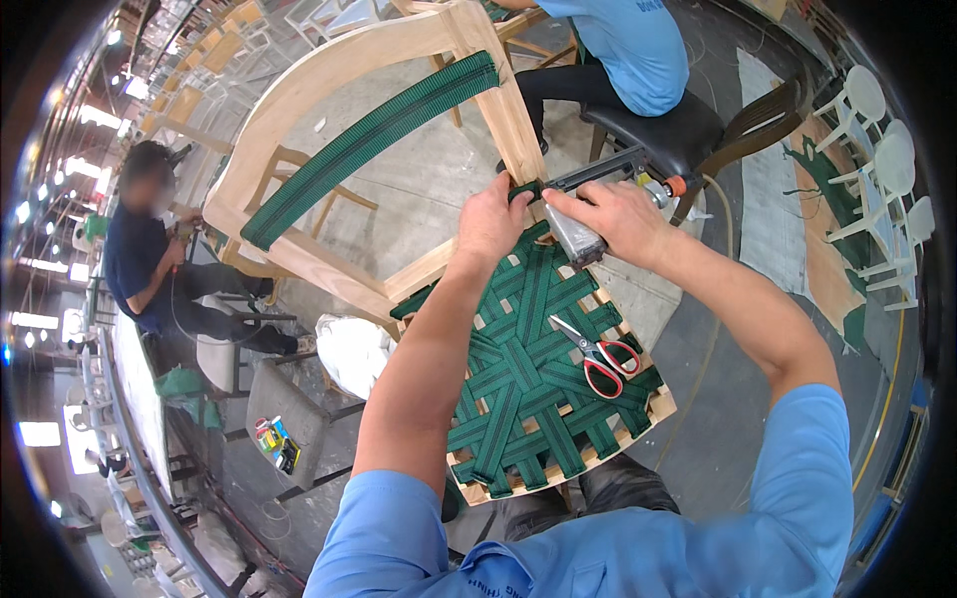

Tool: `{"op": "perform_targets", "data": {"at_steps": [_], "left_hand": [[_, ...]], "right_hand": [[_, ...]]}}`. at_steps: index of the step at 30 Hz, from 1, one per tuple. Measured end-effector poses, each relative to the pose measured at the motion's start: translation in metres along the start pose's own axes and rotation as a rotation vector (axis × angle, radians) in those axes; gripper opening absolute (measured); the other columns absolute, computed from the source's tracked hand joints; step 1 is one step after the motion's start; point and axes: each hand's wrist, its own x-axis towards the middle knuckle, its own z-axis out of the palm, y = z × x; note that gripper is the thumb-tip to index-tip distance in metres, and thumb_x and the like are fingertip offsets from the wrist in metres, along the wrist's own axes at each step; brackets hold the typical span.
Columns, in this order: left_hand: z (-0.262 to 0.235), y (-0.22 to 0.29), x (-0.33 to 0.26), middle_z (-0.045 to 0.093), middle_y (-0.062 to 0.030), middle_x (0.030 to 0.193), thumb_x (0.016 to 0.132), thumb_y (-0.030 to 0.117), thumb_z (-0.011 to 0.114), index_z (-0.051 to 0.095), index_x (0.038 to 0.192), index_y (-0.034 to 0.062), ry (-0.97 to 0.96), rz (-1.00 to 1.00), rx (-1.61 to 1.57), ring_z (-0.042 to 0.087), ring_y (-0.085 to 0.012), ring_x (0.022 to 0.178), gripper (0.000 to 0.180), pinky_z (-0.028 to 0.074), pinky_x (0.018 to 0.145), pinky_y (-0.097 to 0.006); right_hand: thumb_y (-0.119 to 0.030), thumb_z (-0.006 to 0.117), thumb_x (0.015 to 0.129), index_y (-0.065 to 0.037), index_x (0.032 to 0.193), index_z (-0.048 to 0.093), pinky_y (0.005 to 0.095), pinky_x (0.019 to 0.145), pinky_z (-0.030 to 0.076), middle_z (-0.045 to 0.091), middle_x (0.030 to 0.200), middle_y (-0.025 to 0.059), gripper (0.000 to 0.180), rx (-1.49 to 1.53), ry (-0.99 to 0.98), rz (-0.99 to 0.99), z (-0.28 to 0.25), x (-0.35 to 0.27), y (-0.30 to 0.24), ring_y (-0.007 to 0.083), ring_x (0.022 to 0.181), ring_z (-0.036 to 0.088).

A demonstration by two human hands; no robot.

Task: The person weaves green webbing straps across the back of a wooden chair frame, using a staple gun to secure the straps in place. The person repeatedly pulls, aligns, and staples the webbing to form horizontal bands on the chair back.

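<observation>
A wooden chair frame (515,125) stands before me, its seat woven from green webbing (518,364). One green webbing strap (374,145) spans the upper backrest opening. My left hand (488,221) pinches a short piece of webbing (525,191) against the right back post. My right hand (623,221) is wrapped around a pneumatic staple gun (576,237), whose front end meets or nearly meets that webbing; exact contact is hidden. Red-handled scissors (604,365) lie partly open on the woven seat.
To the left, a grey chair seat (289,399) carries small colourful boxes. A person in dark clothes (150,239) sits at far left; another in a blue shirt (628,55) sits ahead beside a black chair (673,130). An air hose (731,214) and white chairs (887,164) are at right.
</observation>
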Motion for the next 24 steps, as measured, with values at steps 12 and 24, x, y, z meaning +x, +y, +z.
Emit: {"op": "perform_targets", "data": {"at_steps": [12, 24], "left_hand": [[-0.006, 0.003, -0.001, 0.076, -0.0234, 0.103, 0.099, 0.030, 0.069, 0.067, 0.124, 0.0064, -0.057, -0.079, 0.006, 0.071, -0.0451, 0.098, 0.035, 0.056, 0.086, -0.053], [-0.001, -0.002, 0.001, 0.075, -0.0240, 0.101, 0.099, 0.027, 0.068, 0.066, 0.125, 0.0062, -0.041, -0.022, 0.002, 0.071, -0.0456, 0.097, 0.033, 0.057, 0.085, -0.054]], "right_hand": [[-0.008, 0.063, 0.091, -0.024, 0.151, 0.057, 0.0467, 0.075, 0.056, 0.062, 0.094, 0.0106, 0.062, -0.005, -0.049, -0.032, -0.004, -0.002, -0.003, 0.0347, 0.086, 0.070], [-0.007, 0.062, 0.090, -0.026, 0.149, 0.058, 0.0477, 0.074, 0.056, 0.062, 0.095, 0.0113, 0.062, -0.050, -0.095, -0.049, -0.003, 0.007, 0.001, 0.0358, 0.084, 0.070]]}}
